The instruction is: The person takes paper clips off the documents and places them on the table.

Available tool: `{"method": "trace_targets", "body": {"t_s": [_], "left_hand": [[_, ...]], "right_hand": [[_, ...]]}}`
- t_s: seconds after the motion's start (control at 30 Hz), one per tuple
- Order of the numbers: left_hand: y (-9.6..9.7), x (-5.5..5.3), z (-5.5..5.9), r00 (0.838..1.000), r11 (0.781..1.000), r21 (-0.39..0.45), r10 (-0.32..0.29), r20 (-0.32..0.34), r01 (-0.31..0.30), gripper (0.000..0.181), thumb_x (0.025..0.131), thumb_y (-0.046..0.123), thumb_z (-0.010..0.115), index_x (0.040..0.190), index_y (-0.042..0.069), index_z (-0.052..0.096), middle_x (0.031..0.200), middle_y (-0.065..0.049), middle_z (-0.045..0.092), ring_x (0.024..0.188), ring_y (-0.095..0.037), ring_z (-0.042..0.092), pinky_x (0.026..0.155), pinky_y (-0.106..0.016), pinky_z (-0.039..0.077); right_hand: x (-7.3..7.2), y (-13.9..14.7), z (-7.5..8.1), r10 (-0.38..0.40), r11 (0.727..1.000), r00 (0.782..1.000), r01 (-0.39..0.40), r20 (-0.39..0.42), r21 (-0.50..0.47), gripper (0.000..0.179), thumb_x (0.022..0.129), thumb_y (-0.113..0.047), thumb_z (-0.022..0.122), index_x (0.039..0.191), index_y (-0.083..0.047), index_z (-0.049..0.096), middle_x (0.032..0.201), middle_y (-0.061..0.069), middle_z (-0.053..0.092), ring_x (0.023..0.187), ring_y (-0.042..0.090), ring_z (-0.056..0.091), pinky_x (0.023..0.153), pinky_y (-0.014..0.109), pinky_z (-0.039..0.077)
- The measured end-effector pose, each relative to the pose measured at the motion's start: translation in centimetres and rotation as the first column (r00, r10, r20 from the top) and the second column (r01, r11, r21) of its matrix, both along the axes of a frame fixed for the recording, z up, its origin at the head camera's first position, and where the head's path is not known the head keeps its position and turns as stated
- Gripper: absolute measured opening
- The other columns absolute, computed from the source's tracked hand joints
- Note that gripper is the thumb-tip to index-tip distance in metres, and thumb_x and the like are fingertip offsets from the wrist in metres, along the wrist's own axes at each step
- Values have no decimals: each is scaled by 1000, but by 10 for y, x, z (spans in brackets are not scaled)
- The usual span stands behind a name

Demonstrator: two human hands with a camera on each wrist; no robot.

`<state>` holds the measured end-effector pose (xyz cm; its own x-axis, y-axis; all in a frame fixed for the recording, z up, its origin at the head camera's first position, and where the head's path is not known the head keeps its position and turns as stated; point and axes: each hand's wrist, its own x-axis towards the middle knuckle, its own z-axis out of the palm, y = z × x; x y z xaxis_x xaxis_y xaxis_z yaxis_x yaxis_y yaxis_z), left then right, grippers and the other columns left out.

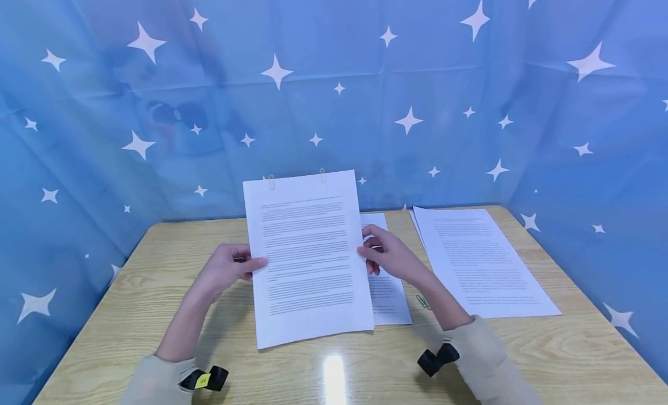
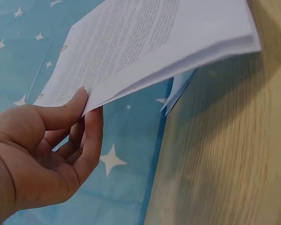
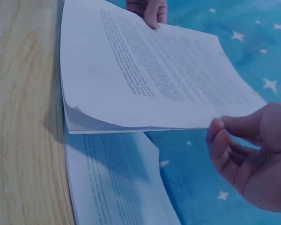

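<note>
Held upright over the table is a sheaf of printed paper (image 1: 308,260), several sheets thick, with two paper clips (image 1: 323,175) along its top edge. My left hand (image 1: 235,262) pinches the sheaf's left edge, thumb in front and fingers behind. At the opposite edge my right hand (image 1: 386,251) pinches it between thumb and fingers. In the left wrist view the sheets fan slightly apart at the lower corner, beyond the left thumb (image 2: 65,112). The right wrist view shows a bottom corner of the top sheet curling up.
Behind the held sheaf, partly hidden, printed pages (image 1: 391,300) lie on the wooden table (image 1: 156,266). Another stack of printed sheets (image 1: 480,266) lies at the right. Green paper clips (image 1: 423,302) rest beside my right forearm. A blue star-patterned curtain (image 1: 334,120) hangs behind the table.
</note>
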<state>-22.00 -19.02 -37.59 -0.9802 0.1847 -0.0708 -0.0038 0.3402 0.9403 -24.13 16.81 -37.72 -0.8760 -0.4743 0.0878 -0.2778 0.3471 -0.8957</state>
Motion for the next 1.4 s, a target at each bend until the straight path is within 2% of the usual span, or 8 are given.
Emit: {"method": "trace_targets", "body": {"t_s": [0.1,0.3,0.47,0.6,0.77,0.97,1.17,1.4], "left_hand": [[8,-1,1,1000,1000,-6,4,-23,-4,26,94,6,71,116,-8,70,98,-15,73,81,-23,69,73,-42,58],[25,-3,2,999,1000,9,7,-41,-7,23,93,4,72,113,-8,71,96,-15,73,79,-22,68,71,-41,57],[38,-7,-1,998,999,-8,37,-43,-37,19,92,3,73,109,-7,73,91,-13,72,75,-20,66,68,-38,57],[48,-8,-2,996,997,-44,64,-58,-67,17,91,3,74,106,-4,74,86,-12,70,71,-20,64,71,-44,57],[56,-7,-2,994,995,-54,75,-77,-79,16,90,3,75,105,-3,75,85,-11,69,70,-21,63,70,-46,57],[57,-4,-3,993,995,-54,80,-84,-85,15,89,1,75,104,-3,76,83,-10,69,70,-20,62,70,-46,57],[62,-2,-2,991,992,-93,79,-104,-89,14,89,1,76,102,-2,76,81,-9,70,67,-19,61,66,-42,56],[71,4,1,984,981,-180,45,-170,-76,12,87,1,77,98,0,78,75,-5,68,66,-19,57,58,-30,45]], "right_hand": [[1,9,2,-10,1000,1000,10,-9,22,13,103,-13,59,109,-4,52,79,13,61,69,49,58,59,42,51],[-2,29,2,-29,996,998,33,-58,77,13,99,-14,65,97,-5,56,79,15,60,64,33,57,60,38,49],[-1,40,4,-52,994,996,58,-69,96,13,99,-16,66,96,-7,59,85,11,61,77,40,56,66,33,47],[0,45,7,-65,992,994,74,-90,102,11,99,-18,67,97,-8,63,92,8,64,85,37,57,75,33,46],[1,50,11,-83,993,990,92,-113,79,14,100,-19,65,103,-5,66,93,10,66,81,24,58,75,32,45],[3,50,16,-146,988,981,151,-128,29,23,101,-22,64,118,-5,65,101,9,68,86,23,61,77,32,49],[7,47,24,-225,974,949,223,-219,-36,26,101,-26,65,119,-8,60,97,10,67,78,27,54,67,31,44],[14,46,36,-288,955,899,242,-330,-172,33,101,-13,64,131,-4,57,105,12,68,79,24,54,62,29,39]]}}
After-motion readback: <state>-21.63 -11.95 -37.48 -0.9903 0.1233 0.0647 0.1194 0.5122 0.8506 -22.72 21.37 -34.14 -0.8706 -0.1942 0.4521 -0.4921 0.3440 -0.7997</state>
